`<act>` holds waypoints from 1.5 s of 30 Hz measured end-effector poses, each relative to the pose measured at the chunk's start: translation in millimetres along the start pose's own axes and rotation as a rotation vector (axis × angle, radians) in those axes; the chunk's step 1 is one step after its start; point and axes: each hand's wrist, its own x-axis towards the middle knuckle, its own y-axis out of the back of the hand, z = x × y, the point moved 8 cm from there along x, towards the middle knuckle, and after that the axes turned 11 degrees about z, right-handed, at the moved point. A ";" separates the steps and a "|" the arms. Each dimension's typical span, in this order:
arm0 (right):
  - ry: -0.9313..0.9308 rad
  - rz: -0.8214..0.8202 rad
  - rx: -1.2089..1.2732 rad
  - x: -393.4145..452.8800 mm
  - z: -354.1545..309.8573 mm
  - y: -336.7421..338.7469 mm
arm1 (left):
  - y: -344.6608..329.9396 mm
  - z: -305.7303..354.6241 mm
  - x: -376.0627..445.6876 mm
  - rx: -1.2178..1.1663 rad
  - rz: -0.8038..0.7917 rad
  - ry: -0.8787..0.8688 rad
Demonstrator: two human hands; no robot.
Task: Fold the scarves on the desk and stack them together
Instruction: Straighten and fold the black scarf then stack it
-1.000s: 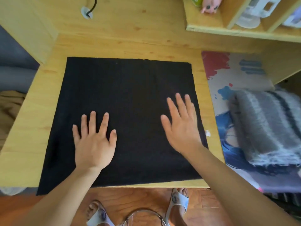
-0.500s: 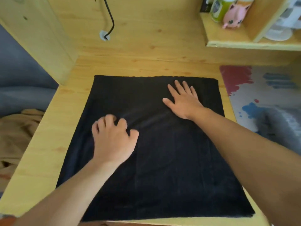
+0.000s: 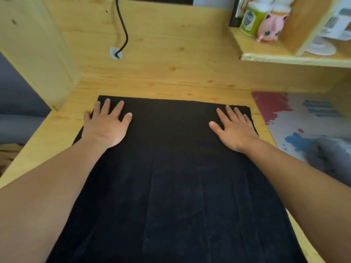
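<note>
So, the wooden surface point(image 3: 171, 84) is mostly covered by a black scarf point(image 3: 171, 186), which is spread flat from the middle down to 6 o'clock. A colourful mat point(image 3: 303, 118) is seen at 3 o'clock, with a grey scarf point(image 3: 330, 158) lying on it, blurred. The left hand point(image 3: 106, 126) is laid flat at the scarf's 10 o'clock corner, fingers straight and spread. The right hand point(image 3: 235, 130) is pressed flat near the 2 o'clock corner, nothing gripped. A pink toy point(image 3: 269, 27) is parked on the shelf point(image 3: 284, 57) at 1 o'clock.
</note>
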 end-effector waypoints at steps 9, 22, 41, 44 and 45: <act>0.076 0.267 0.053 -43.5 -43.2 47.7 | 78.4 111.8 -130.5 -0.124 0.186 -0.352; 0.540 0.291 0.336 -292.6 -96.8 68.2 | 48.5 -15.4 -326.7 -0.165 0.073 -0.603; 0.581 0.327 -0.028 -376.5 -32.5 15.1 | 42.0 -18.9 -388.5 0.002 0.405 -0.715; 0.606 0.423 -0.024 -382.5 -26.7 9.5 | 51.5 -28.1 -389.4 -0.046 0.381 -0.679; 0.613 0.441 -0.023 -385.2 -25.5 7.9 | 53.7 -34.6 -389.5 -0.071 0.385 -0.651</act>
